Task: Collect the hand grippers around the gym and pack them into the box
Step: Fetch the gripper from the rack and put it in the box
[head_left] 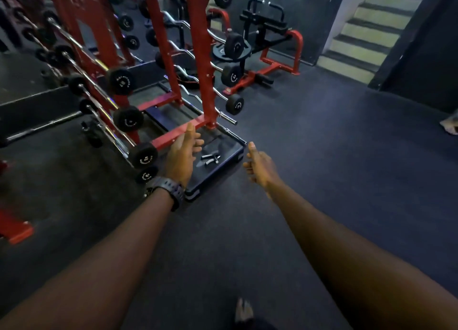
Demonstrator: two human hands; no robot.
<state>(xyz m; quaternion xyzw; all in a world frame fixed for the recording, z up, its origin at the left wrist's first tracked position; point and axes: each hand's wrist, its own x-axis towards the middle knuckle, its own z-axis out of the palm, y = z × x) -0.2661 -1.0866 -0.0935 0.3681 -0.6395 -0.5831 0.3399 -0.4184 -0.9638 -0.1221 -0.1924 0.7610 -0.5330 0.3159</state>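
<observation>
Both bare arms reach forward over the dark rubber gym floor. The left hand, with a black digital wristwatch on its wrist, is held with relaxed, loosely spread fingers and holds nothing. The right hand is likewise empty, its thumb raised and its fingers loosely curled. Between the two hands and a little farther off lies a black hand gripper with curved handles and a metal spring, resting on top of a low black step platform with a dark blue edge. The gripper sits just right of the left hand's fingers and well left of the right hand, touching neither. The platform stands on the floor at the foot of a tall red steel barbell rack, which holds rows of chrome bars with round black weight ends. Farther right stands a red and black exercise machine, and pale steps rise in the far right corner.
</observation>
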